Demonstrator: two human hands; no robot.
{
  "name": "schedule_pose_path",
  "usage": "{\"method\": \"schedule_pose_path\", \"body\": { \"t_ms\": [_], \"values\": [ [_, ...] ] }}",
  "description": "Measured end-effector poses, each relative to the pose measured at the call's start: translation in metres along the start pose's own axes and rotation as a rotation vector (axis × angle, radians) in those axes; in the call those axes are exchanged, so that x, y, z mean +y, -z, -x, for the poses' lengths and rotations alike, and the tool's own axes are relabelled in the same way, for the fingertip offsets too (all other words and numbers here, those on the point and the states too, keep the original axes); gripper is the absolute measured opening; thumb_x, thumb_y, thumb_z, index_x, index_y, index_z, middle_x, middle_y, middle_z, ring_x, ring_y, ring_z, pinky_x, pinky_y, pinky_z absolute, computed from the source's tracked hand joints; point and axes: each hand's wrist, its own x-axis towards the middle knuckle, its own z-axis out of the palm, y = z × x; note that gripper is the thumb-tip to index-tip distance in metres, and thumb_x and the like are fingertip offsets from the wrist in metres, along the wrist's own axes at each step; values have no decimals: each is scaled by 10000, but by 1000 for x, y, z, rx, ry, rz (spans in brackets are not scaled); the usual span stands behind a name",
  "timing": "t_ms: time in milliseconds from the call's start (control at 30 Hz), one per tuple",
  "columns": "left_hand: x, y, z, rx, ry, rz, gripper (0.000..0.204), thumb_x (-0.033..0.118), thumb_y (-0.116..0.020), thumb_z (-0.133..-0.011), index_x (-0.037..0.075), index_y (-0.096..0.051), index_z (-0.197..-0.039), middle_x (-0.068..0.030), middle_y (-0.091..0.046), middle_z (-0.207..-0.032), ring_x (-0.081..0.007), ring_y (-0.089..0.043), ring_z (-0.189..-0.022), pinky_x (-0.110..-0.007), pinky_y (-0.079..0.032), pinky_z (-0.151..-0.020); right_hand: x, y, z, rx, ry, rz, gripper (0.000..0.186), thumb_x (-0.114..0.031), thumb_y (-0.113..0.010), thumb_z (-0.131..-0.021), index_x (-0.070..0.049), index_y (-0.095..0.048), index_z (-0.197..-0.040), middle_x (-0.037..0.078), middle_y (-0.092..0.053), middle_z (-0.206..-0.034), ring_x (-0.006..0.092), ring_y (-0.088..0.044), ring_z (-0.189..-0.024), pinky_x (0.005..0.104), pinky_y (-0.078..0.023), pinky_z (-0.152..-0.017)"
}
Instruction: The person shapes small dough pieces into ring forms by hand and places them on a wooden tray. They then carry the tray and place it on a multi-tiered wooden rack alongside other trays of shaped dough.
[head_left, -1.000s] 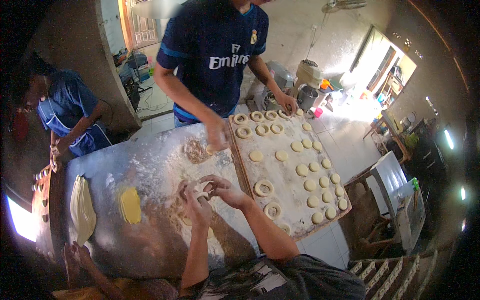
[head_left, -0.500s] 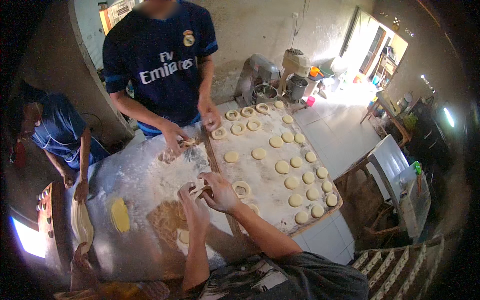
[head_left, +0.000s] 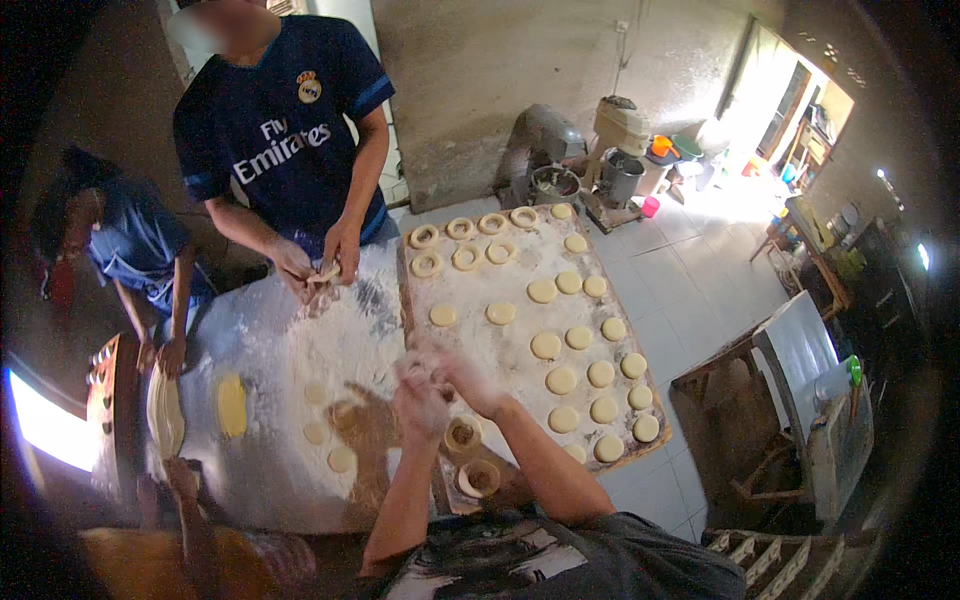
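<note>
My left hand (head_left: pixel 422 402) and my right hand (head_left: pixel 472 380) are close together above the near left edge of a floured wooden board (head_left: pixel 480 350). Motion blurs both, but the fingers look curled inward around a small piece of pale dough, mostly hidden by them. Just below my hands, two dough rings (head_left: pixel 478 478) lie at the board's near left edge. Several flat dough rounds (head_left: pixel 561 380) cover its right side. Across the table, a co-worker's two hands (head_left: pixel 318 268) hold another pale dough piece.
A floured metal table (head_left: pixel 270 470) adjoins the board, with a yellow slab (head_left: pixel 231 405) and a few rounds (head_left: pixel 342 459) on it. Finished-looking rings (head_left: pixel 461 228) line the far board edge. At left, another person's hands touch a long dough strip (head_left: pixel 165 410). Mixers (head_left: pixel 620 170) stand behind.
My view has shifted. My hands have come closer together and now blur with motion. The co-worker's one hand has left a ring on the board and joined the other at the dough piece.
</note>
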Motion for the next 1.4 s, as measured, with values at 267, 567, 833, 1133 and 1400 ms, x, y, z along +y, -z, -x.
{"method": "schedule_pose_path", "body": {
  "t_ms": [267, 567, 833, 1133, 1400],
  "values": [
    [6, -54, 1, 44, -4, -274, 371, 309, -347, -1068, 12, -569, -1077, -209, -621, -797, -437, -603, -714, -474, -486, -689, -33, 38, 33, 161, -73, -679, 522, -574, -310, -1029, -162, -453, -1315, 71, -605, -698, 203, -612, -642, 292, -457, -613],
    [-5, -70, -3, -76, -210, -748, 288, 273, -378, -1042, 68, -554, -1142, -257, -647, -788, -485, -636, -734, -519, -491, -623, -26, 59, 39, 296, 365, 30, 477, -486, -357, -1042, -137, -402, -1365, 2, -436, -630, 118, -438, -526, 261, -360, -513],
    [-17, -77, 1, -324, -37, -522, 310, 298, -388, -1041, 73, -445, -1247, -291, -653, -866, -507, -636, -809, -552, -495, -682, -17, 71, 47, 223, 234, -1, 551, -558, -342, -1029, -181, -395, -1428, -7, -524, -732, 109, -446, -555, 307, -397, -518],
    [-18, -71, -45, -305, 36, -1195, 572, 352, -559, -937, 32, -432, -1394, -344, -564, -1190, -510, -538, -1158, -605, -408, -996, -14, 107, 41, 319, -191, 521, 740, -379, -536, -972, -47, -145, -1505, 267, -551, -1222, 371, -602, -1057, 421, -478, -946],
    [-23, -65, -26, -565, 81, -1393, 688, 271, -693, -843, 68, -402, -1433, -310, -427, -1377, -471, -469, -1255, -563, -366, -1046, 26, 90, 39, 330, -169, 1089, 862, -239, -728, -806, -11, -235, -1475, 323, -577, -1140, 481, -605, -1036, 490, -509, -866]
  ]
}}
